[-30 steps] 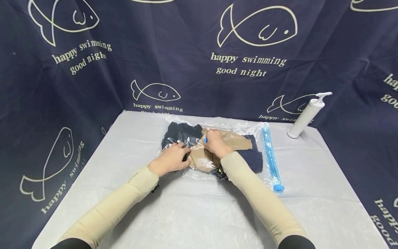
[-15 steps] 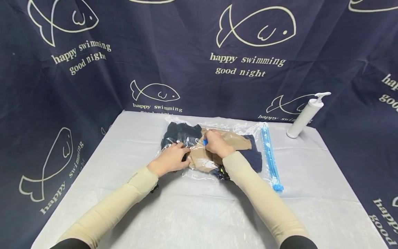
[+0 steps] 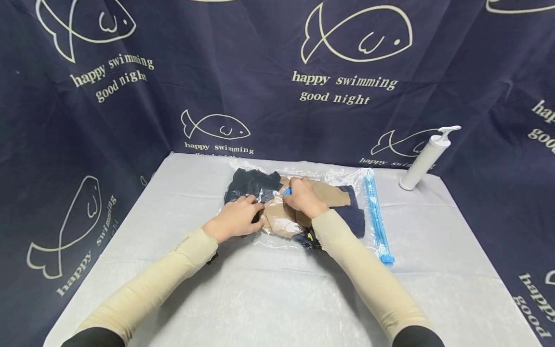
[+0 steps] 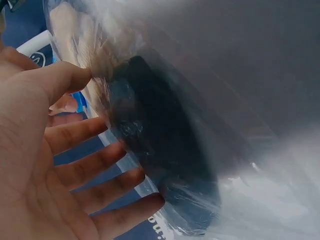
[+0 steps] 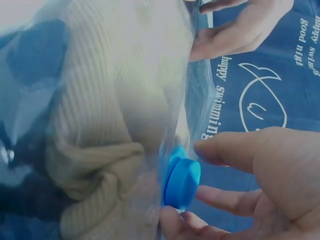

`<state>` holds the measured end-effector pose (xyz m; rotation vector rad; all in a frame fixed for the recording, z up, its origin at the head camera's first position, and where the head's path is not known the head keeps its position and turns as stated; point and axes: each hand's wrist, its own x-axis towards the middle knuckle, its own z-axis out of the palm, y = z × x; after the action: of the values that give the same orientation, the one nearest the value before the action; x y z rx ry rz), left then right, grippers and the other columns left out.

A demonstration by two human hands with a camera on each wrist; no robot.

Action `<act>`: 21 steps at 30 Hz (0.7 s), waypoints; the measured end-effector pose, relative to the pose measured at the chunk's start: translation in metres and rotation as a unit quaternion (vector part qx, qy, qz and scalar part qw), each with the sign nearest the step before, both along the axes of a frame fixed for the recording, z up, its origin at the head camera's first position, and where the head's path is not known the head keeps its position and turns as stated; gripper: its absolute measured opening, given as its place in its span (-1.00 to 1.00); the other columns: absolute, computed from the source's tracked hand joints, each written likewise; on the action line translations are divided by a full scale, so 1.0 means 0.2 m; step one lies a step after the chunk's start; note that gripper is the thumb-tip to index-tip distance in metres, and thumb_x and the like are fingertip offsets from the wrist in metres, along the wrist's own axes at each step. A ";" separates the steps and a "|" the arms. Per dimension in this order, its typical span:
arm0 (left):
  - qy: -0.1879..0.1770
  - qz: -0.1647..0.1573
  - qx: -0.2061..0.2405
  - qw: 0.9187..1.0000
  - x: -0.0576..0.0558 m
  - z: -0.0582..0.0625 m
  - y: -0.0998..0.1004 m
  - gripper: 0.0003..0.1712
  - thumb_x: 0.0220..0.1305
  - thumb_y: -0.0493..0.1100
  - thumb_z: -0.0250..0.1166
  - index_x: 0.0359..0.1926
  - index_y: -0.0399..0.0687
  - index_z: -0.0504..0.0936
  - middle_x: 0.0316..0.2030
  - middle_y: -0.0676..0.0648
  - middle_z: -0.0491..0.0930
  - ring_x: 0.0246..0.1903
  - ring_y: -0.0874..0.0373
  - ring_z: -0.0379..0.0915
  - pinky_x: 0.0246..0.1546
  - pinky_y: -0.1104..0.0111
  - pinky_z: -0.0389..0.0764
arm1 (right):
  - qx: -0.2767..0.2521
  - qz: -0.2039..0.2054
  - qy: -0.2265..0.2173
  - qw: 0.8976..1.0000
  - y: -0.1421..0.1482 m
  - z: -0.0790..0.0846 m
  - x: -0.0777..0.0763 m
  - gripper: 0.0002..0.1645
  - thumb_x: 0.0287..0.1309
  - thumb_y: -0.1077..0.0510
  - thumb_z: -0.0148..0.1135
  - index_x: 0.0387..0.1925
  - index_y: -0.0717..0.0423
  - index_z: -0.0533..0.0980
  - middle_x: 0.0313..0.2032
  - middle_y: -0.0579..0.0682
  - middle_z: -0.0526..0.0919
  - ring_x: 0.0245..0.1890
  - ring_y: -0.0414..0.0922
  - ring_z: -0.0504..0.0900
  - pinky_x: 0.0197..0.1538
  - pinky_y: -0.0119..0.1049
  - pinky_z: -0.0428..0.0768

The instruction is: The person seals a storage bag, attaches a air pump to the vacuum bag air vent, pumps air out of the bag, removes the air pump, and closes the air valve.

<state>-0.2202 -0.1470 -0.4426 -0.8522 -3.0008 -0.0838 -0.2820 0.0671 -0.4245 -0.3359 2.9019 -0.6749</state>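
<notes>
A clear plastic storage bag (image 3: 299,245) with a blue zip strip (image 3: 376,217) at its right end lies across the table. Inside it are black clothing (image 3: 251,182), a tan ribbed garment (image 5: 95,100) and navy cloth (image 3: 352,221). My left hand (image 3: 237,218) rests on the bag's left part, its fingers spread nearly straight in the left wrist view. At the middle of the bag, my right hand (image 3: 303,197) holds a round blue valve cap (image 5: 183,182) between thumb and fingers. From the head, those fingers mostly hide the cap.
A white hand pump (image 3: 425,162) stands upright, leaning slightly, at the table's back right corner. A blue zip slider (image 3: 387,259) sits at the near end of the strip. Navy fish-print curtains (image 3: 277,96) enclose the white-covered table (image 3: 277,299).
My right hand has shifted and turned very slightly at the blue cap. The left hand stays on the bag, and the head view has tilted a little.
</notes>
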 end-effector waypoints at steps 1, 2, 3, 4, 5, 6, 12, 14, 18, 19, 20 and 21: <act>0.005 -0.001 0.002 1.000 0.00 0.00 0.00 -0.47 0.35 0.17 0.27 0.20 -0.01 0.65 -0.01 -0.14 0.59 -0.05 -0.12 0.59 -0.22 0.02 0.74 | 0.000 0.000 0.003 1.000 0.00 0.00 0.00 -0.66 0.24 0.12 0.28 -0.05 0.26 0.52 -0.09 0.19 0.51 -0.07 0.07 0.50 0.04 -0.02 0.64; 0.011 -0.003 0.005 1.000 0.00 0.00 0.00 -0.48 0.34 0.17 0.28 0.17 -0.01 0.66 -0.02 -0.14 0.60 -0.05 -0.12 0.59 -0.22 0.02 0.74 | 0.000 0.001 0.006 1.000 -0.01 0.00 -0.01 -0.70 0.24 0.13 0.28 -0.10 0.26 0.52 -0.13 0.17 0.52 -0.10 0.06 0.51 0.02 -0.03 0.64; 0.015 -0.003 0.007 1.000 0.00 0.00 -0.01 -0.50 0.33 0.16 0.29 0.14 -0.02 0.66 -0.02 -0.14 0.60 -0.05 -0.12 0.59 -0.21 0.01 0.74 | -0.001 0.002 0.007 1.000 -0.01 0.00 -0.01 -0.74 0.25 0.15 0.27 -0.13 0.26 0.52 -0.16 0.16 0.52 -0.13 0.05 0.51 0.00 -0.04 0.64; 0.017 -0.005 0.012 1.000 -0.01 0.00 -0.01 -0.51 0.32 0.15 0.30 0.12 -0.02 0.67 -0.03 -0.14 0.60 -0.05 -0.12 0.59 -0.21 0.01 0.74 | 0.001 0.004 0.011 1.000 -0.02 0.00 -0.01 -0.76 0.25 0.16 0.28 -0.14 0.26 0.52 -0.19 0.15 0.53 -0.14 0.04 0.51 0.01 -0.05 0.64; 0.017 -0.006 0.016 1.000 -0.01 0.00 -0.01 -0.52 0.32 0.14 0.30 0.11 -0.03 0.67 -0.04 -0.14 0.60 -0.06 -0.12 0.60 -0.20 0.01 0.73 | 0.005 0.007 0.014 1.000 -0.02 -0.01 -0.02 -0.78 0.26 0.18 0.28 -0.15 0.27 0.53 -0.20 0.14 0.54 -0.14 0.04 0.51 0.01 -0.06 0.64; 0.017 -0.007 0.018 1.000 -0.01 0.00 -0.01 -0.52 0.31 0.14 0.30 0.11 -0.04 0.67 -0.04 -0.15 0.60 -0.06 -0.12 0.60 -0.18 0.00 0.73 | 0.009 0.011 0.016 1.000 -0.02 -0.01 -0.02 -0.79 0.26 0.20 0.28 -0.16 0.27 0.54 -0.21 0.14 0.56 -0.14 0.04 0.51 0.03 -0.07 0.63; 0.020 -0.007 0.026 0.999 -0.01 -0.01 -0.02 -0.51 0.31 0.12 0.30 0.12 -0.06 0.67 -0.05 -0.16 0.61 -0.13 -0.12 0.60 -0.15 0.01 0.71 | 0.035 0.045 0.032 0.998 -0.04 -0.02 -0.04 -0.77 0.16 0.28 0.33 -0.12 0.26 0.62 -0.15 0.14 0.66 -0.04 0.09 0.58 0.14 -0.06 0.59; 0.022 -0.010 0.029 0.999 -0.01 -0.02 -0.02 -0.50 0.30 0.12 0.31 0.12 -0.07 0.67 -0.06 -0.16 0.61 -0.15 -0.12 0.61 -0.15 0.02 0.71 | 0.038 0.059 0.034 0.997 -0.04 -0.02 -0.04 -0.73 0.11 0.32 0.36 -0.11 0.26 0.64 -0.11 0.14 0.67 -0.01 0.11 0.60 0.16 -0.05 0.60; 0.006 -0.010 0.036 0.999 0.00 -0.02 -0.02 -0.48 0.31 0.12 0.31 0.15 -0.10 0.66 -0.03 -0.17 0.60 -0.13 -0.12 0.61 -0.10 0.01 0.71 | 0.037 0.082 0.037 0.995 -0.03 -0.01 -0.03 -0.66 0.01 0.39 0.37 -0.09 0.26 0.67 -0.06 0.17 0.67 0.03 0.13 0.61 0.19 -0.05 0.61; -0.001 -0.009 0.039 0.999 0.00 -0.02 -0.02 -0.48 0.32 0.12 0.31 0.16 -0.10 0.66 -0.02 -0.17 0.60 -0.12 -0.12 0.60 -0.09 0.01 0.71 | 0.040 0.087 0.040 0.995 -0.02 -0.01 -0.03 -0.65 0.00 0.41 0.37 -0.09 0.25 0.68 -0.05 0.17 0.66 0.04 0.13 0.61 0.19 -0.05 0.62; -0.006 -0.008 0.040 0.999 0.00 -0.02 -0.02 -0.47 0.32 0.12 0.30 0.16 -0.10 0.65 -0.01 -0.17 0.59 -0.11 -0.12 0.60 -0.09 0.01 0.71 | 0.040 0.091 0.042 0.994 -0.02 -0.01 -0.02 -0.64 -0.02 0.43 0.36 -0.10 0.25 0.69 -0.05 0.18 0.66 0.04 0.13 0.60 0.20 -0.05 0.61; -0.010 -0.007 0.043 0.999 0.00 -0.02 -0.01 -0.48 0.32 0.11 0.31 0.16 -0.10 0.65 0.00 -0.17 0.59 -0.11 -0.12 0.60 -0.08 0.01 0.71 | 0.042 0.096 0.045 0.993 -0.01 -0.01 -0.02 -0.62 -0.04 0.45 0.34 -0.10 0.26 0.70 -0.04 0.19 0.66 0.05 0.13 0.60 0.20 -0.04 0.61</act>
<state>-0.2199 -0.1498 -0.4470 -0.8707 -2.9851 -0.2214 -0.2857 0.0643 -0.4260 -0.6400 2.9203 -0.5189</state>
